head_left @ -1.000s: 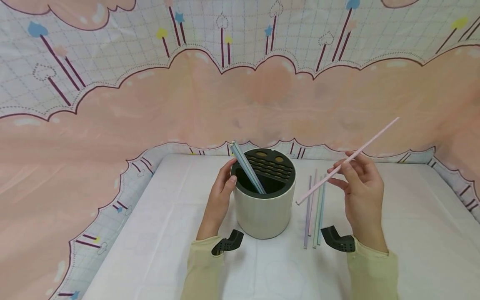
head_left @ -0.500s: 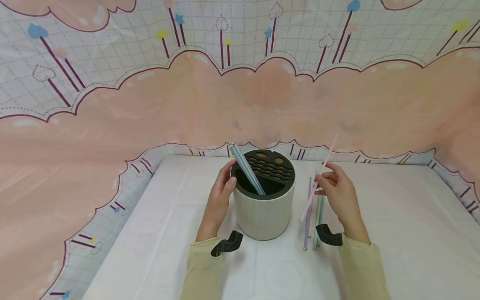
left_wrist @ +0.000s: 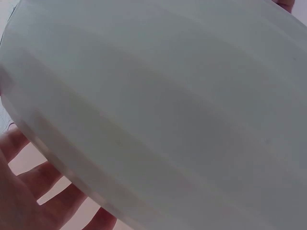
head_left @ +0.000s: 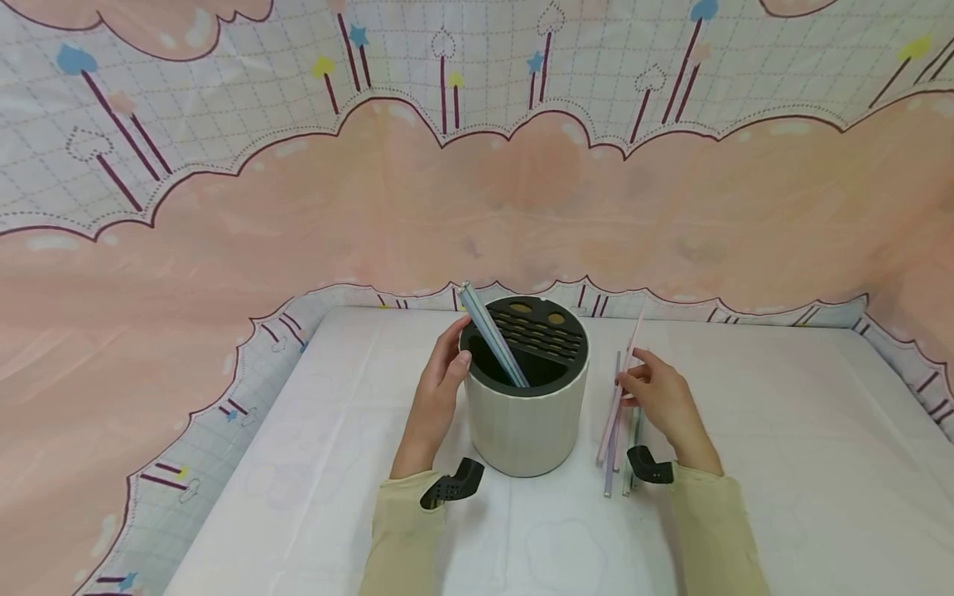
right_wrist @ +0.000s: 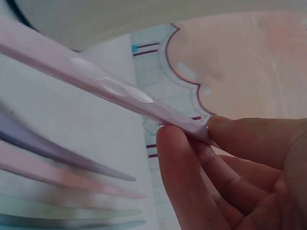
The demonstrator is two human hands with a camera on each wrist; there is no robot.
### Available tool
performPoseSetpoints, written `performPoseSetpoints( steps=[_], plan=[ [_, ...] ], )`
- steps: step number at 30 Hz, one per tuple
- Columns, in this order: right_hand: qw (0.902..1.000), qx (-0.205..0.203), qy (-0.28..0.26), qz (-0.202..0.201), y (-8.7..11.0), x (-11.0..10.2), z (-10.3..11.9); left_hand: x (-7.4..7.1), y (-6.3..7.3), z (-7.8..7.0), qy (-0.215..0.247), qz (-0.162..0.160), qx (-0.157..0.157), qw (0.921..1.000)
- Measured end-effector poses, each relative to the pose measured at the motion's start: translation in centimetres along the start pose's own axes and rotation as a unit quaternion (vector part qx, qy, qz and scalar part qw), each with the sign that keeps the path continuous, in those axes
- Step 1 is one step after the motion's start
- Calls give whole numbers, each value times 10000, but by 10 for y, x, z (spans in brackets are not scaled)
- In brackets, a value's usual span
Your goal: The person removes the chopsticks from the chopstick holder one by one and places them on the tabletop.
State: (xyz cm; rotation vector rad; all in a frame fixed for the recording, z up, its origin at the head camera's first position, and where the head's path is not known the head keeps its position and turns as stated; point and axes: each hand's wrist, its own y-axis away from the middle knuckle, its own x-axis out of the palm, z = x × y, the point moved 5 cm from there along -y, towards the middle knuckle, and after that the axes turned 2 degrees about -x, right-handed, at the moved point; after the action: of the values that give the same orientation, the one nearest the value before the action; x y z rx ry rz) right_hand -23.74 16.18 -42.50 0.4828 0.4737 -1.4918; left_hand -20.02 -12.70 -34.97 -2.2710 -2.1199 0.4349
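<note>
A pale cylindrical utensil holder (head_left: 525, 434) with a black top stands upright on the table. My left hand (head_left: 435, 389) holds its left side, thumb near the rim, fingers along the wall. Several light blue-green chopsticks (head_left: 488, 331) lean left out of its open compartment. To the right of the holder, my right hand (head_left: 662, 401) pinches a pink chopstick (right_wrist: 96, 79) between thumb and fingertips, tilted, low over the loose ones. Below it lie a purple chopstick (right_wrist: 57, 151), a second pink chopstick (right_wrist: 57, 173), a green one and a blue one, side by side.
The white tabletop (head_left: 328, 521) extends to both sides of the holder. A peach patterned cloth (head_left: 477, 223) hangs behind the table. Each wrist carries a black mount, the right mount (head_left: 650, 466) partly covering the loose chopsticks' near ends.
My right hand has moved left and down with the pink chopstick, bringing it steeper and over the loose ones. My left hand and the holder have stayed put.
</note>
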Motion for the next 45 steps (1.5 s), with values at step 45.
performPoseSetpoints(
  steps=[45],
  plan=[
    [9868, 774, 1216, 737, -5, 23, -28, -1, -10, 26, 135, -21, 63, 9999]
  ],
)
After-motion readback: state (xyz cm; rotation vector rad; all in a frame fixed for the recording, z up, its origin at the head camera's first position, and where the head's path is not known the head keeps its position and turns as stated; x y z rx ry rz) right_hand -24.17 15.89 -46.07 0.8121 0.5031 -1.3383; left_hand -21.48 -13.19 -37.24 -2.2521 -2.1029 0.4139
